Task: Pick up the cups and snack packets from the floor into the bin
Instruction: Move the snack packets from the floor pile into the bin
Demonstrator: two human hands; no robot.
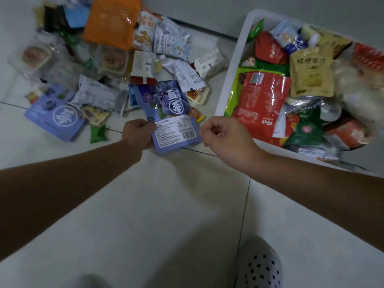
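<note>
Dotted knee (259,267); pkt (172,121) in L hand (139,133)

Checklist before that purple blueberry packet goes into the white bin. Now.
1. Left hand grips the purple blueberry snack packet at its lower left edge: ok.
2. Right hand has a grip on the packet: cannot tell; its curled fingers sit beside the right edge.
3. Packet is free of the pile behind it: cannot tell.
4. White plastic bin stands open to the right: ok.
5. Bin has room: cannot tell; packets cover its bottom.
6. Pale tiled floor is cleared: not ok; the orange pouch and others remain.
</note>
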